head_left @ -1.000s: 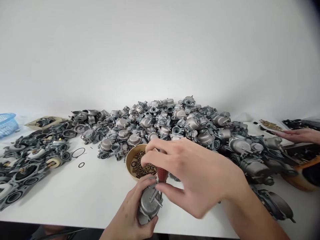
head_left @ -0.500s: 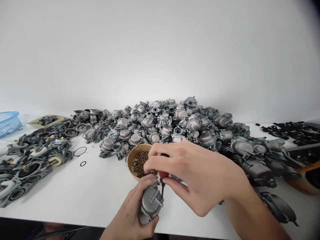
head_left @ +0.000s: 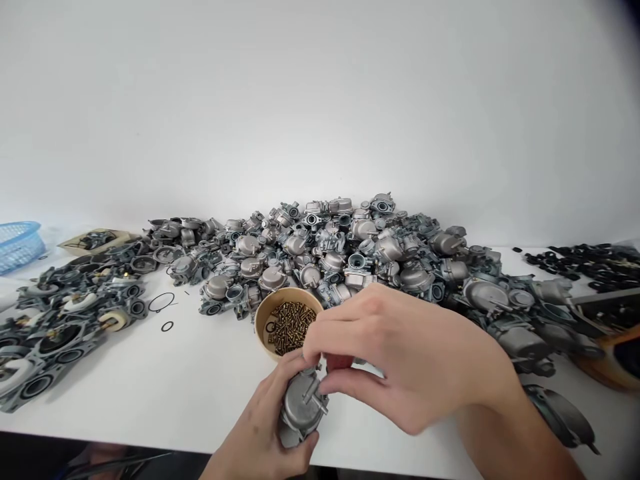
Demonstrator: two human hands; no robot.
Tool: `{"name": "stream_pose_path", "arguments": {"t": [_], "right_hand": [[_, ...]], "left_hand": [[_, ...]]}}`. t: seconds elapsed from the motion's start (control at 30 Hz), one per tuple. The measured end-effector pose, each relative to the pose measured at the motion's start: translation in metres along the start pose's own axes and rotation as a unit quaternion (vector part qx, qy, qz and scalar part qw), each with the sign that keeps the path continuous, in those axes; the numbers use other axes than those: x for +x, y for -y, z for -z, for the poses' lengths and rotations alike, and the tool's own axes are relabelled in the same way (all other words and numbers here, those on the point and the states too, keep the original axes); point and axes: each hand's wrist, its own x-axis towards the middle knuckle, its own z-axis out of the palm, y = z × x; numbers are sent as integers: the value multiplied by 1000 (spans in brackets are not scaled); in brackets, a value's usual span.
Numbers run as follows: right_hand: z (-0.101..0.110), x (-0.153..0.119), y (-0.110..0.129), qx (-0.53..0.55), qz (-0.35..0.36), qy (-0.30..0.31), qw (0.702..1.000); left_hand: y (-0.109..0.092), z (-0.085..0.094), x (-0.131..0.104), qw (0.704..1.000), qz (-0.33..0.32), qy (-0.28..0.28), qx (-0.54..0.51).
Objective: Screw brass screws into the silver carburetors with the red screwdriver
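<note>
From where I'm standing, a grey carburetor [head_left: 303, 400] is sitting in the person's grip close to the front edge of the white desk [head_left: 200, 373], its domed cover facing up and its short metal spout pointing toward the right. The left hand [head_left: 267, 417] is clamping it from the side, thumb low and fingers over the far edge. The right hand [head_left: 400, 360] is closing its fingertips round the red handle of a tool [head_left: 340, 362], just above the carburetor's right side; the fingers are hiding the tool's lower end, so I can't tell whether it is touching the metal.

Just beyond the hands, a tan bowl [head_left: 261, 328] is holding a heap of brass-coloured screws [head_left: 295, 325]. Behind it, a broad pile of carburetors [head_left: 330, 259] is spreading across the desk toward the wall [head_left: 320, 100]. Over on the left, opened carburetor bodies [head_left: 60, 337] are lying in a cluster, some showing white parts, with a tan tray [head_left: 70, 245] and a blue basket [head_left: 20, 248] standing behind them. Off to the far right, small black parts [head_left: 590, 263] are lying scattered.
</note>
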Motion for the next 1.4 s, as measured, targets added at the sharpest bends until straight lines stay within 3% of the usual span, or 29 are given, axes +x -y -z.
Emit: {"name": "stream_pose_path", "arguments": {"t": [0.1, 0.33, 0.5, 0.67, 0.77, 1.03, 1.23, 1.4], "right_hand": [[-1, 3, -1, -45, -52, -16, 997], [9, 3, -3, 65, -9, 55, 996], [6, 5, -9, -18, -106, 22, 994], [9, 1, -5, 24, -26, 27, 999], [10, 1, -5, 15, -59, 43, 997], [3, 9, -9, -87, -149, -46, 984], [6, 8, -3, -144, -157, -38, 976], [5, 11, -8, -140, -166, -66, 974]], "left_hand": [[6, -2, -6, 1000, -2, -4, 23], [9, -2, -9, 999, 22, 12, 23], [6, -2, -6, 1000, 9, -1, 10], [4, 0, -5, 1000, 20, 16, 17], [5, 0, -6, 999, 16, 17, 29], [4, 2, -6, 999, 23, 24, 24], [3, 2, -5, 999, 23, 22, 2], [5, 1, -7, 999, 25, 20, 9]]}}
